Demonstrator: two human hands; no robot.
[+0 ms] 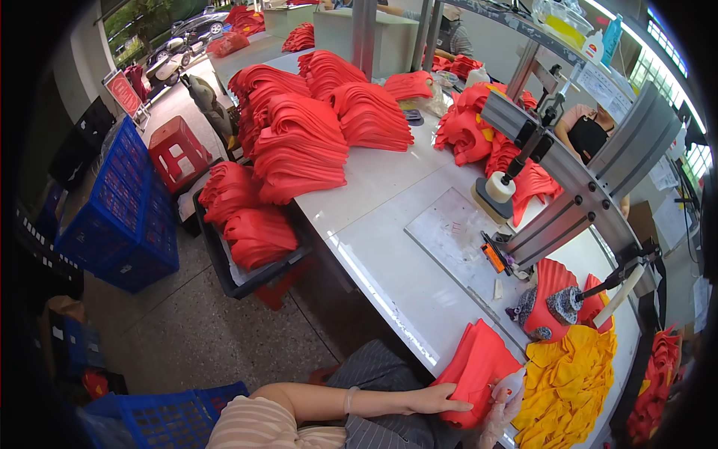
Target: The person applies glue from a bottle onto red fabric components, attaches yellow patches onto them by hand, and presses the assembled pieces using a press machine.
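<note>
A small stack of soft red cut pieces (479, 363) lies at the table's near edge, in front of me. My left hand (437, 399) is closed on its lower left side, thumb on top. At the stack's lower right edge is my right hand (505, 400), in a thin pale covering, with curled fingers gripping the pieces. Right beside that hand spreads a heap of yellow cut pieces (565, 385). Just beyond, a red piece (553, 288) sits under a clamp with grey speckled pads (565, 305).
Tall piles of red pieces (299, 142) cover the table's far left. A metal press frame (557, 179) with a round pad (493, 196) stands over a flat plate (456, 232). A black tray (258, 280) and blue crates (123, 209) are at the left. Another person (587, 131) sits across.
</note>
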